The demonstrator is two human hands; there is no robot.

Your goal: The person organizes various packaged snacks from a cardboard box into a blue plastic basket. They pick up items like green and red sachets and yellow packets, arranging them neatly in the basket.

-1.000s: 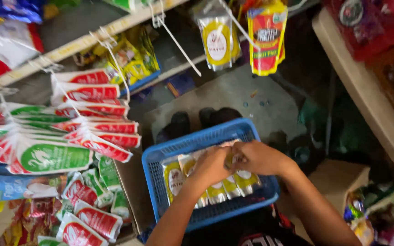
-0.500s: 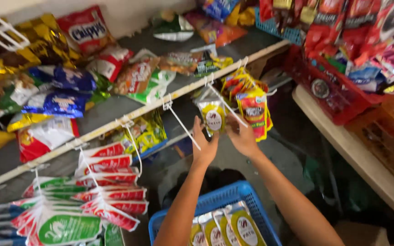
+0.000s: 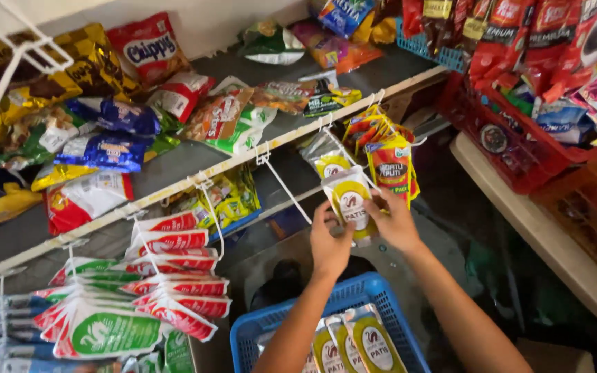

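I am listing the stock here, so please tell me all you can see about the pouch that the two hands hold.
The pouch is a small, glossy plastic sachet, clear at the top, with a yellow oval label. It hangs nearly upright below the shelf edge, on a white wire hook with similar pouches behind it. The left hand pinches its left side, the right hand its right side and bottom.

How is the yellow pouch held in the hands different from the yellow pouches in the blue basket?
The held pouch is raised at a shelf hook, gripped by the left hand and right hand; the basket pouches lie untouched, side by side, in the blue basket. All share one yellow-and-white design.
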